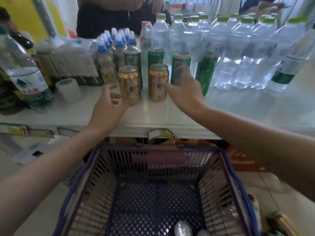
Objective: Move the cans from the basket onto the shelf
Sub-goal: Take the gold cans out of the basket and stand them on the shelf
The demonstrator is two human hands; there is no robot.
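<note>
Both hands reach out over the front edge of the white shelf (238,106), and neither grasps anything. The left hand (107,108) is released, its fingers (114,96) spread just beside the left gold can (129,85); whether they touch it is unclear. The right hand (185,90) is also released, palm down, fingers splayed next to the right gold can (158,82) and in front of a green can (180,68). Both gold cans stand upright near the shelf's front edge, with four green cans behind them, the rightmost one (205,72) tilted. Clear water bottles (238,53) crowd the back right of the shelf. Below, the purple basket (119,167) shows two silver can tops (183,228) at its near end.
</note>
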